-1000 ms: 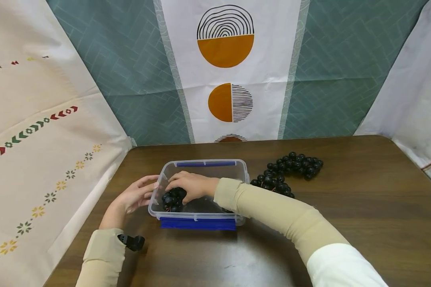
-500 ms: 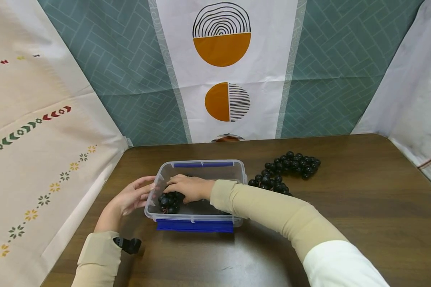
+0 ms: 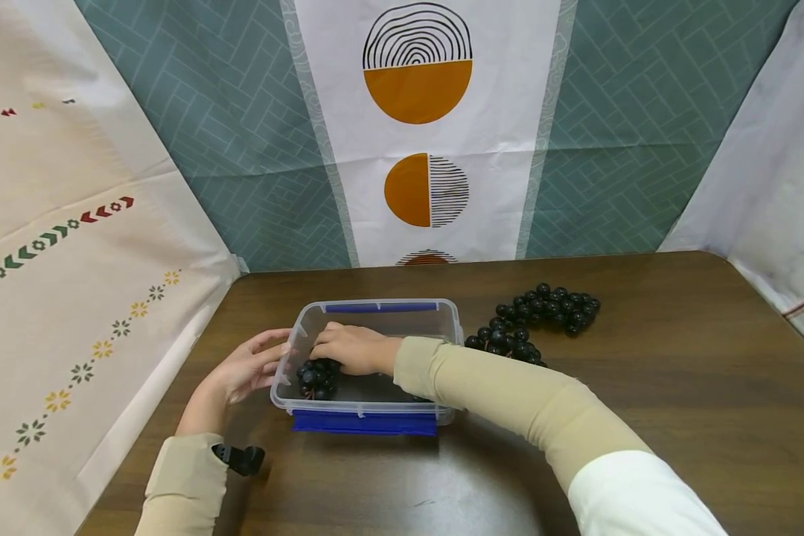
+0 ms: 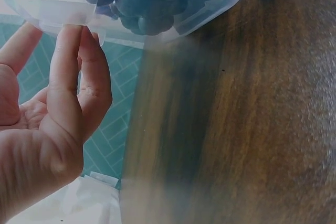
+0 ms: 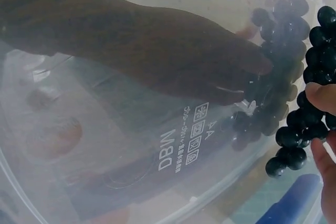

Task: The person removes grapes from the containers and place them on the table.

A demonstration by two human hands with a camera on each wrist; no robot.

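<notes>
A clear plastic box (image 3: pixel 402 407) with blue side clips stands on the table. Inside its left end, my right hand (image 3: pixel 353 350) holds a bunch of black grapes (image 3: pixel 316 380). In the right wrist view the thumb and fingers of the right hand (image 5: pixel 325 98) are on the grapes (image 5: pixel 289 136), beside the box's see-through base. My left hand (image 3: pixel 248 365) touches the left wall from outside. Its fingers look fairly straight against the plastic in the left wrist view, and dark grapes (image 4: pixel 147 1) show through the wall.
More bunches of black grapes (image 3: pixel 556 305) lie on the brown wooden table (image 3: pixel 643 402) to the right of the box, partly behind the right sleeve (image 3: pixel 502 391). Patterned cloths (image 3: pixel 268 149) hang at the back and both sides.
The grapes have sunk slightly lower in the box, with my right hand staying at them. My left hand stays at the left wall; the head view has shifted a little.
</notes>
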